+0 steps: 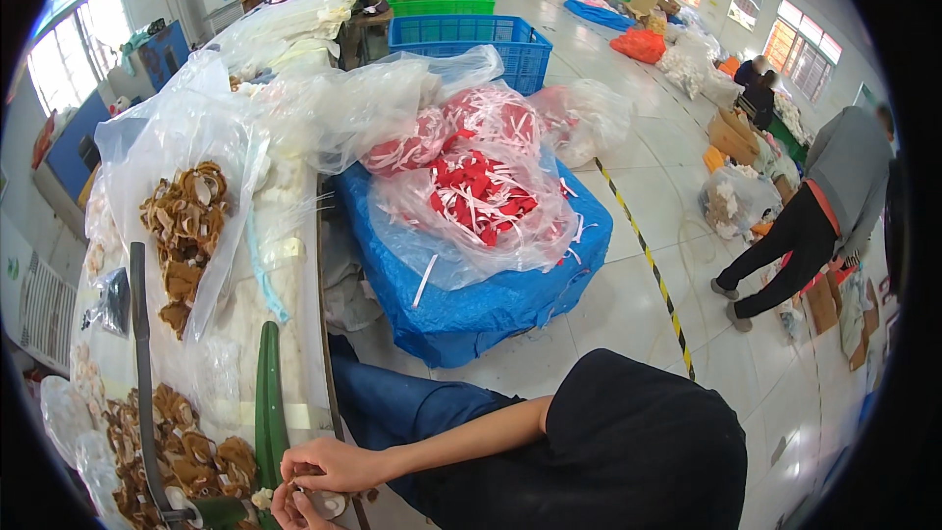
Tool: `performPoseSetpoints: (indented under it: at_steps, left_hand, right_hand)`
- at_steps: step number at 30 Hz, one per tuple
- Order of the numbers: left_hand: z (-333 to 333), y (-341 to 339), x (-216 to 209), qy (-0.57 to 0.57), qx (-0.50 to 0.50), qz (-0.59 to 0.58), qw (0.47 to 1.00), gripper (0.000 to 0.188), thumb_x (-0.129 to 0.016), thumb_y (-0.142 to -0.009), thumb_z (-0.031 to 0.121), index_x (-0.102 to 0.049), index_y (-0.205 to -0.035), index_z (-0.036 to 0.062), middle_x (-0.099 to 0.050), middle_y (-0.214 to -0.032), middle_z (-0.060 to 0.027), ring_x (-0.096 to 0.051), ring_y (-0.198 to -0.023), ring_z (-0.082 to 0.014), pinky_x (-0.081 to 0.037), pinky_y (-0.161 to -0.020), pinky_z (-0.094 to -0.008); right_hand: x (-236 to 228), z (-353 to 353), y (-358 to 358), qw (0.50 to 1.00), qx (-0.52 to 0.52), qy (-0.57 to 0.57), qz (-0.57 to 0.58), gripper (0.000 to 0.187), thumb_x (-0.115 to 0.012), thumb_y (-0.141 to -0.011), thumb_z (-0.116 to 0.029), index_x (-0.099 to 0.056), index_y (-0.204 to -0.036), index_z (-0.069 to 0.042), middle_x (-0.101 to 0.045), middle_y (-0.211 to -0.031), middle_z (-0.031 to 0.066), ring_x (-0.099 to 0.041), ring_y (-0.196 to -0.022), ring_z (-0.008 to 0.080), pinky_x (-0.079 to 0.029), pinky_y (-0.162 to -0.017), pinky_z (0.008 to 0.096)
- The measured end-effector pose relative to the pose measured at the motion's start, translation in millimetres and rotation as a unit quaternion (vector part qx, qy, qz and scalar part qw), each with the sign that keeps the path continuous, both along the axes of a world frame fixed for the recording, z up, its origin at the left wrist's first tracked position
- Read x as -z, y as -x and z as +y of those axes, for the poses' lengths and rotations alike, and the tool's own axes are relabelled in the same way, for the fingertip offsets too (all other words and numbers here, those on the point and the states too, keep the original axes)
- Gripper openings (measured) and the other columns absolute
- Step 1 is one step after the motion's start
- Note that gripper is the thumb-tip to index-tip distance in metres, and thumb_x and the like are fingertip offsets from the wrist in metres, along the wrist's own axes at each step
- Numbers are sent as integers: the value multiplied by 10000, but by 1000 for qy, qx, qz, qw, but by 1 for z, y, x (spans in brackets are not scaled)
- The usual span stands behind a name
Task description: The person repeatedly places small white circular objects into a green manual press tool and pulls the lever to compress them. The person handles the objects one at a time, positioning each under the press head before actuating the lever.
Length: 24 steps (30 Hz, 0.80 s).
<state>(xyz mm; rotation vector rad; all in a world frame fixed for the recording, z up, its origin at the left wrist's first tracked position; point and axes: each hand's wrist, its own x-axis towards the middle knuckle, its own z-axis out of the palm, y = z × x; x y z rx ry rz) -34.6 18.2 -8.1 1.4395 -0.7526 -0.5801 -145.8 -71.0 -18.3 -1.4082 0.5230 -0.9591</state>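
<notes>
My right hand (pixel 339 464) reaches across at the lower edge, its fingers bent and closed together. Just below it is my left hand (pixel 297 510), cut off by the frame's lower edge, fingers also pinched. Between the fingertips sits a small brown fabric piece (pixel 298 482), mostly hidden by them. Beside the hands rises a green metal bar (pixel 269 402) of a bench tool, with a dark grey lever (pixel 143 363) to its left. A heap of brown plush pieces (pixel 186 447) with pale parts lies on the table left of my hands.
More brown pieces (pixel 186 236) spill from a clear plastic bag farther up the table (pixel 304 324). Right of it, a blue-wrapped bundle (pixel 461 319) carries bags of red and white pieces (pixel 481 196). Blue crate (pixel 525 54) stands beyond. A person (pixel 834 186) bends at the right.
</notes>
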Motion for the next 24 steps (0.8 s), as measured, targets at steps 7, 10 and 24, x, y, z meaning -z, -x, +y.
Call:
performPoseSetpoints:
  at_steps: [7,10,24]
  left_hand:
    - [1,5,-11,-5,16,3,1000,285,-760,-947,174,-702,-1125,-42,-715,-1104,-135,-655,-1011,-228,-542,-908,-358]
    - [1,4,-6,0,20,7,1000,292,-763,-945,177,-699,-1132,-38,-714,-1110,-135,-655,-1018,-229,-540,-905,-358]
    - [8,-2,-3,-10,9,-6,1000,266,-771,-939,164,-693,-1120,-14,-714,-1110,-125,-659,-1015,-223,-557,-858,-347]
  right_hand:
    - [-2,2,2,999,37,16,-14,112,-663,-900,-57,-618,-986,-1,-641,-812,95,-574,-716,189,-454,-657,327]
    - [-4,3,4,999,42,23,-11,115,-664,-902,-60,-619,-987,2,-660,-869,113,-603,-753,220,-473,-678,341]
    - [5,8,-4,999,44,12,-16,103,-639,-926,-65,-620,-1005,-1,-662,-907,127,-629,-811,252,-500,-735,356]
